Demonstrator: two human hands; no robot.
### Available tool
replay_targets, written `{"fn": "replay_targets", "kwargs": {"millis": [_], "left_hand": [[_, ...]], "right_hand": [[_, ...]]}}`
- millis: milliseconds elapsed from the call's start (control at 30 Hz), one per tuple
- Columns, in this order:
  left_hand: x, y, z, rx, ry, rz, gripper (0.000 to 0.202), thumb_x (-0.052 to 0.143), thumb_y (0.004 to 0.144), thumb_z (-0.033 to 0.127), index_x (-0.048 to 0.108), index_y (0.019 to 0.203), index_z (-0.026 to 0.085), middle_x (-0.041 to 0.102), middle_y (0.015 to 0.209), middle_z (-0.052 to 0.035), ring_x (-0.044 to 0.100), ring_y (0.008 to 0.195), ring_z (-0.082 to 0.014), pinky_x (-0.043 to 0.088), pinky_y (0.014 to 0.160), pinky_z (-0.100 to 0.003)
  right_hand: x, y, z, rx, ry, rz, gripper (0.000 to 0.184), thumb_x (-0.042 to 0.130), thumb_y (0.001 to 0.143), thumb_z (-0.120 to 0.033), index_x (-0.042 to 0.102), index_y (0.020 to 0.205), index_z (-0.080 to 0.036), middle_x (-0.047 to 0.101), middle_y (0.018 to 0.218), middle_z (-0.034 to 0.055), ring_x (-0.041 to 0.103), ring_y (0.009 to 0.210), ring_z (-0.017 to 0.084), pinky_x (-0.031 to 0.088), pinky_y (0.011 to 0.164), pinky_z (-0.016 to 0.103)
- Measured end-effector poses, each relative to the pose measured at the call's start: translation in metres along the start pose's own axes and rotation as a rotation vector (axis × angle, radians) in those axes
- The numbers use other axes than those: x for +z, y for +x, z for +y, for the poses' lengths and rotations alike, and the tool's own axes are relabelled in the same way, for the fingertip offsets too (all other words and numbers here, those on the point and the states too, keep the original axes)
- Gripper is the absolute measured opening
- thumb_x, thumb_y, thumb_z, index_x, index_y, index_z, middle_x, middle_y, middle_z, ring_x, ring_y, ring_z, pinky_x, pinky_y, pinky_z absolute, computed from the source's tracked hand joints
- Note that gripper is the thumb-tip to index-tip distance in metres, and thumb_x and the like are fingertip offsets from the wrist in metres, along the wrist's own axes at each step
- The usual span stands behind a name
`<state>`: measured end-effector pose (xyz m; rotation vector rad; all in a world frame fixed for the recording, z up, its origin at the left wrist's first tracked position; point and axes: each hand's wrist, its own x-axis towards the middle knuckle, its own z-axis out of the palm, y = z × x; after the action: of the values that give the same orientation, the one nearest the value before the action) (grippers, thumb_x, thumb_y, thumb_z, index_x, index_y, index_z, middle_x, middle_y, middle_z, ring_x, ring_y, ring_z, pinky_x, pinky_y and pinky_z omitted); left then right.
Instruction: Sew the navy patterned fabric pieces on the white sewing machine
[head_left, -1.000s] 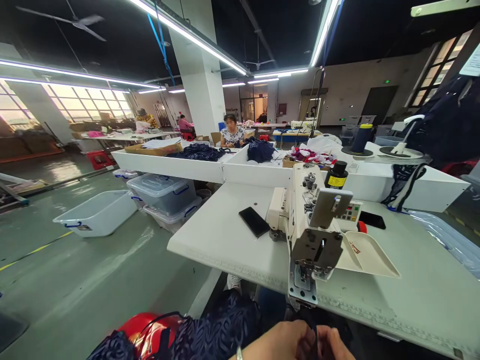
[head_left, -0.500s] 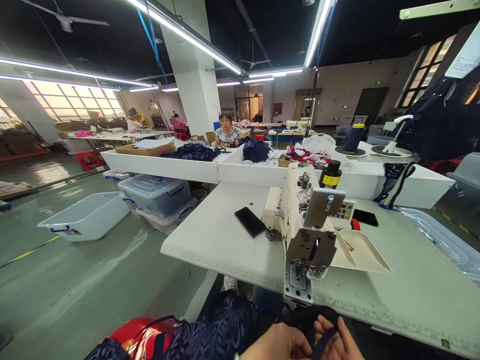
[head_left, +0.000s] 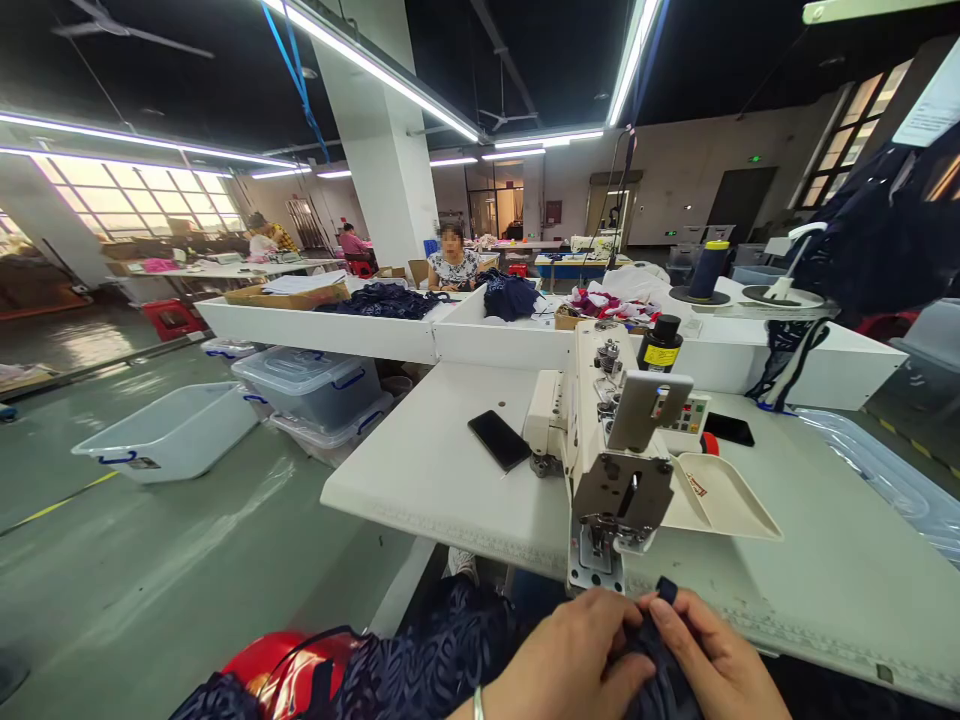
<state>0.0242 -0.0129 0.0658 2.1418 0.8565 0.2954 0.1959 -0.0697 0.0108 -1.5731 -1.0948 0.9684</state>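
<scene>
Both hands are in front of the sewing machine [head_left: 611,430], just off the table's near edge. My left hand [head_left: 574,650] is closed on dark navy fabric [head_left: 660,670], its thumb and fingers pinching the cloth. Beside it, my right hand [head_left: 712,650] pinches the same piece, and a short strap end [head_left: 666,590] sticks up between its thumb and fingers. The fabric hangs below both hands, partly hidden by them. More navy patterned fabric [head_left: 435,650] lies to the left, over a red glossy surface [head_left: 292,670].
A phone [head_left: 499,441] lies left of the machine; another phone [head_left: 729,430] and a cream tray [head_left: 731,500] are on its right. Clear plastic bins [head_left: 172,430] stand on the floor at left. A person [head_left: 452,262] sits beyond the white partition [head_left: 510,348], near piles of dark fabric [head_left: 382,302].
Both hands have risen toward the machine with the navy fabric. The strap end now points upward from the right hand, where before a strip was held lower between the hands.
</scene>
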Motion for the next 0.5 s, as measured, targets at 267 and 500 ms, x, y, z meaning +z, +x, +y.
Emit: {"fn": "replay_targets", "kwargs": {"millis": [267,500], "left_hand": [[-0.005,-0.004,-0.027,0.314,0.561,0.211,0.03,0.036,0.094,0.009,0.054,0.116,0.017,0.059,0.119,-0.0061,0.059,0.097,-0.0175,0.051,0.09,-0.029],[0.009,-0.009,-0.039,0.382,0.803,0.407,0.038,0.025,0.097,0.013,0.055,0.121,0.009,0.063,0.117,-0.0121,0.062,0.082,-0.0177,0.056,0.075,-0.03]], "right_hand": [[0.022,0.054,-0.004,-0.188,-0.071,0.04,0.034,0.047,0.087,-0.048,0.057,0.101,-0.019,0.066,0.088,0.0044,0.059,0.084,0.022,0.049,0.074,0.031],[0.024,0.066,-0.02,-0.366,-0.172,0.067,0.036,0.045,0.088,-0.036,0.059,0.118,-0.021,0.064,0.117,0.0082,0.055,0.113,0.027,0.044,0.096,0.04]]}}
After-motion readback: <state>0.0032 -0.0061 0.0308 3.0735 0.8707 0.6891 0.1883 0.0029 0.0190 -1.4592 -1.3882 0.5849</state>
